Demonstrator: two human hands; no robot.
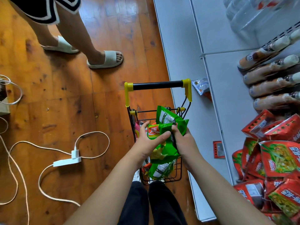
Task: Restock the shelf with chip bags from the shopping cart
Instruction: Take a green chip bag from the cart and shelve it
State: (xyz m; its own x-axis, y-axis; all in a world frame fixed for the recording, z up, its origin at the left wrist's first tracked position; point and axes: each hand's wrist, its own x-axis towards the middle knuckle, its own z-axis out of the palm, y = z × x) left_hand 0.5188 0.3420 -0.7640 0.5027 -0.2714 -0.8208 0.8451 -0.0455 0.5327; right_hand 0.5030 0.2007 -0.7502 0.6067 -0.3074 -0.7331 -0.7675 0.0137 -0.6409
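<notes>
Chip bags: several green chip bags (168, 125) were bunched over the shopping cart (177, 169), just below frame centre, with one more green bag (159, 170) lying lower in the basket.
Right hand: the right hand (184, 140) clenched the bunch from its 3 o'clock side, fingers curled into the foil.
Left hand: the left hand (148, 141) lay on the bunch from 9 o'clock, fingers straight and spread across the bags.
Cart: black wire basket with a black handle bar (157, 85) capped in yellow at its 12 o'clock end.
Shelf: a white shelf (227, 98) ran along 3 o'clock of the cart, carrying red snack bags (279, 159) toward 4 o'clock and a row of bottles (269, 85) toward 2 o'clock.
Floor: wooden boards (65, 95); a white power strip (67, 161) with looped cable lay at 9 o'clock.
Bystander: a second person's legs in pale slippers (105, 60) stood at 11 o'clock.
</notes>
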